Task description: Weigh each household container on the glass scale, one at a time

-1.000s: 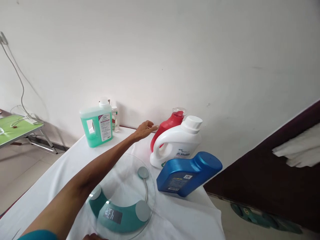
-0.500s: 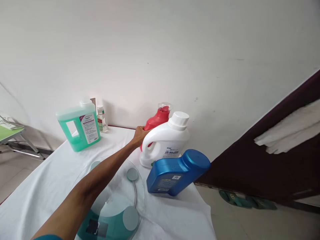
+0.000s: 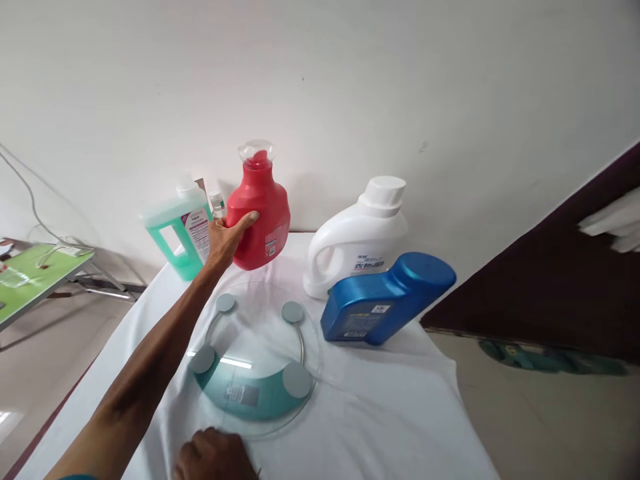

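The red bottle [image 3: 267, 210] has moved left, away from the white jug [image 3: 363, 230], grasped in the left hand [image 3: 226, 240] beyond the glass scale [image 3: 255, 403]; the curled right hand's [image 3: 216, 457] grip cannot be told.

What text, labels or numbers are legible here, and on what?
"衣物" on the white bottle; the rest of its label isn't clear.
Too blurred or small to read:
Label on the green jug
Label on the red bottle
Label on the blue bottle
Small clear bottle
Scale display
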Demonstrator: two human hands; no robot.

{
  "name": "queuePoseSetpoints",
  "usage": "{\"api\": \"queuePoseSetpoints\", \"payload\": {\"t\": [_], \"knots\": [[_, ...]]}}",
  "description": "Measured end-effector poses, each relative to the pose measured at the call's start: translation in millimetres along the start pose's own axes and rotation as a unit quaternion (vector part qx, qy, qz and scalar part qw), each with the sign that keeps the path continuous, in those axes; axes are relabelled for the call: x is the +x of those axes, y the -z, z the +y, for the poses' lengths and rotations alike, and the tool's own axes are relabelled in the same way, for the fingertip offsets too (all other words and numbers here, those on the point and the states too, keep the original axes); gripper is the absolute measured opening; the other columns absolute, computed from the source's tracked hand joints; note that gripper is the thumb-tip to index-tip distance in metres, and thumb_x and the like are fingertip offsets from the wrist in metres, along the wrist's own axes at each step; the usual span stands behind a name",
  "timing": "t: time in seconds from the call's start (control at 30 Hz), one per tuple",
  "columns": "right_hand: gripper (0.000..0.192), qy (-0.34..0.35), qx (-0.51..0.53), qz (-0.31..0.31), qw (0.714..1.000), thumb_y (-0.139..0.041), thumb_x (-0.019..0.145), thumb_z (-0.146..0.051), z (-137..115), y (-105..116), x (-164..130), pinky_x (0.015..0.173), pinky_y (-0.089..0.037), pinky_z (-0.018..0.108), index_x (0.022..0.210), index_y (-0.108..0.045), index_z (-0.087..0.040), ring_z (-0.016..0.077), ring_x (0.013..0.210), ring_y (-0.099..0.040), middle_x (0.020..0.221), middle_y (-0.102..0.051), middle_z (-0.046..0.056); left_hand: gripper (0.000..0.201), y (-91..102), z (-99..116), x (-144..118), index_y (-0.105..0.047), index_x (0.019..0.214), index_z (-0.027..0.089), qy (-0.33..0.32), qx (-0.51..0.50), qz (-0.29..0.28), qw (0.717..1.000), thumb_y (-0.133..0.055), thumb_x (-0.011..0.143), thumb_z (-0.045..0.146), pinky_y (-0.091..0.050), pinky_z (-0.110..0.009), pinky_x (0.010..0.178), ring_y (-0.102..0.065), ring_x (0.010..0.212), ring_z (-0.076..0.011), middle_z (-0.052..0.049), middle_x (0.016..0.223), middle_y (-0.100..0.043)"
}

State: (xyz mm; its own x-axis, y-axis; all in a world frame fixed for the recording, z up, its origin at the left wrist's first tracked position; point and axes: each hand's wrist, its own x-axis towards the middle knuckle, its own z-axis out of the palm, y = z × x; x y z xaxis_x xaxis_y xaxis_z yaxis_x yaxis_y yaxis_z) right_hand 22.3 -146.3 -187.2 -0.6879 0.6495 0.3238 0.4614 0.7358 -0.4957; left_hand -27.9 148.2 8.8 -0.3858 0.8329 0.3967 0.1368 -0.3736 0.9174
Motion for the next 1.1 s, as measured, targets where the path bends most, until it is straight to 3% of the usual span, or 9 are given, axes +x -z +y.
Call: {"api": "queuePoseSetpoints", "payload": {"t": [0.17, 0.33, 0.47, 0.63, 0.9, 1.1], "knots": [[0.015, 0.046, -0.014, 0.005, 0.999, -0.067, 0.086, -0.021, 4, 18, -3, 0.051, -0.032, 0.030, 0.079, -0.055, -0.022, 0.0171, 0.063, -0.060, 0.074, -0.065, 0.000, 0.067, 63.6, 35, -37, -0.040, 0.052, 0.021, 0.016, -0.020, -0.007, 1.000, -0.089, 0.056, 0.065, -0.023, -0.023, 0.040, -0.026, 0.042, -0.0042, 0.006, 0.047, -0.030], [0.018, 0.052, -0.027, 0.012, 0.998, -0.058, 0.095, -0.020, 5, 34, -4, 0.056, -0.030, 0.031, 0.079, -0.051, -0.022, 0.0158, 0.065, -0.058, 0.075, -0.064, 0.001, 0.066, 98.1, 49, -89, -0.042, 0.052, 0.020, 0.049, -0.025, -0.030, 0.998, -0.088, 0.056, 0.067, -0.021, -0.024, 0.042, -0.024, 0.044, -0.0036, 0.006, 0.048, -0.030], [0.023, 0.055, -0.038, 0.003, 0.998, -0.056, 0.099, -0.022, 5, 33, -2, 0.058, -0.029, 0.032, 0.077, -0.050, -0.022, 0.0151, 0.065, -0.057, 0.075, -0.063, 0.000, 0.065, 104.0, 51, -117, -0.044, 0.052, 0.019, 0.070, -0.022, -0.046, 0.996, -0.088, 0.055, 0.067, -0.022, -0.024, 0.044, -0.026, 0.045, -0.0040, 0.006, 0.048, -0.031], [0.024, 0.051, -0.044, -0.007, 0.998, -0.053, 0.102, -0.024, 4, 34, -2, 0.059, -0.030, 0.032, 0.078, -0.052, -0.021, 0.0150, 0.067, -0.057, 0.075, -0.063, 0.000, 0.065, 100.1, 44, -133, -0.045, 0.051, 0.019, 0.091, -0.030, -0.059, 0.994, -0.088, 0.053, 0.068, -0.025, -0.024, 0.044, -0.027, 0.046, -0.0046, 0.006, 0.047, -0.031], [0.026, 0.050, -0.047, -0.002, 0.998, -0.053, 0.102, -0.025, 3, 36, -2, 0.059, -0.026, 0.032, 0.077, -0.051, -0.021, 0.0148, 0.064, -0.053, 0.072, -0.060, 0.000, 0.061, 98.9, 29, -133, -0.050, 0.053, 0.019, 0.097, -0.053, -0.058, 0.992, -0.089, 0.052, 0.065, -0.032, -0.024, 0.046, -0.038, 0.048, -0.0081, 0.004, 0.048, -0.036], [0.025, 0.042, -0.033, -0.003, 0.999, -0.051, 0.101, -0.020, 2, 39, -2, 0.059, -0.025, 0.032, 0.076, -0.053, -0.021, 0.0143, 0.063, -0.048, 0.071, -0.058, 0.000, 0.062, 109.9, 25, -127, -0.048, 0.056, 0.018, 0.087, -0.031, -0.114, 0.989, -0.085, 0.061, 0.067, -0.029, -0.025, 0.049, -0.032, 0.049, -0.0067, 0.005, 0.051, -0.038]]}}
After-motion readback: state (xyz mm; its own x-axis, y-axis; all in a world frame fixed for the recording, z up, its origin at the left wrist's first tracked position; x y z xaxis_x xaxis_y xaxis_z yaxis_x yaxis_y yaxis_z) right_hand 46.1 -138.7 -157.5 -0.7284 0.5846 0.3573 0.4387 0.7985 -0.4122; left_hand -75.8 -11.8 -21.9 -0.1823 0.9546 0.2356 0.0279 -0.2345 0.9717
